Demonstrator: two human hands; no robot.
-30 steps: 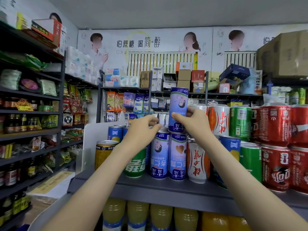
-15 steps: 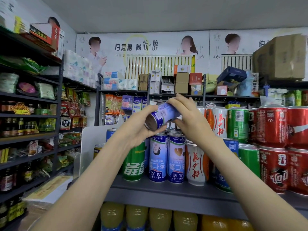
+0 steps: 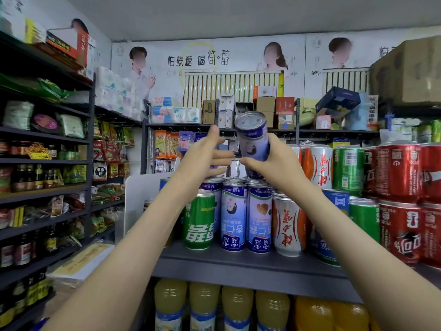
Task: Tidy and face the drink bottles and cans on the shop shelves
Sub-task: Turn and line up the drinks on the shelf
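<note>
Head view: a blue-and-white can point(image 3: 253, 137) is held up at the centre of the frame, in the air above the stacked cans and clear of them. It leans slightly to the left, and its rimmed upper end is turned toward the camera. The right hand point(image 3: 274, 168) grips it round the lower part, thumb across the front and fingers curled behind. The left hand point(image 3: 202, 156) is just to the left of the can with its fingers straight and spread, holding nothing. Its fingertips come close to the right thumb, and I cannot tell whether they touch.

Directly below, at the front of the grey shelf point(image 3: 238, 261), stand two more blue-and-white cans point(image 3: 233, 218) side by side, their print upside down. A green can point(image 3: 199, 220) stands touching them on the left and a white-and-orange can point(image 3: 287, 228) on the right. More can tops show behind this front row.

Toward the right edge the cans are stacked two high. Red cans point(image 3: 398, 170) fill both tiers there, with a green upper-tier can point(image 3: 348, 168) and a white-and-orange one beside them. Under the shelf, along the bottom of the frame, runs a row of yellow juice bottles point(image 3: 204, 304).

Dark side shelving point(image 3: 43, 139) with jars and snack packets fills the left of the frame. A large cardboard box point(image 3: 410, 70) sits at the upper right, and a printed poster wall point(image 3: 198, 60) spans the back.
</note>
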